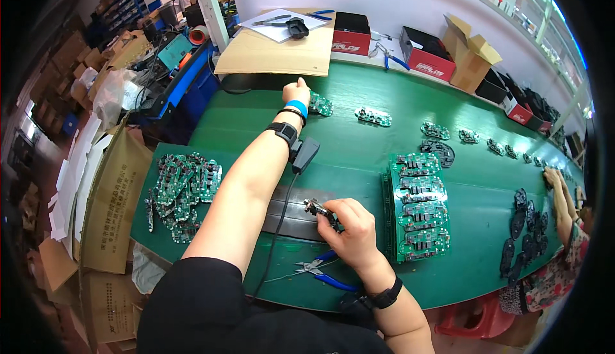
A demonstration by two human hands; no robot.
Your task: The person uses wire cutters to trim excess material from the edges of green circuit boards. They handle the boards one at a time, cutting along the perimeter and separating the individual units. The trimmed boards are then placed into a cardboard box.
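Note:
My left hand [296, 91] reaches to the far side of the green table, its fingers closed by a green circuit board [321, 105]; the fingertips are partly hidden. Close to me, my right hand [350, 231] pinches a small circuit board [315, 207], tilted nearly edge-on, with dark parts on it. Below that hand lie blue-handled cutting pliers [330, 278], jaws apart. A grey mat [288, 216] is under the held board. Right of my right hand stands a stack of green board panels [419, 210]. Another circuit board [373, 117] lies right of my left hand.
Loose circuit boards [182, 191] are piled at the left. A cable crosses the table beside my left forearm. A brown cardboard sheet [275, 56] bears tools at the back, near red boxes [351, 34]. At the far right, a co-worker's hands [556, 181] are near dark housings [528, 232].

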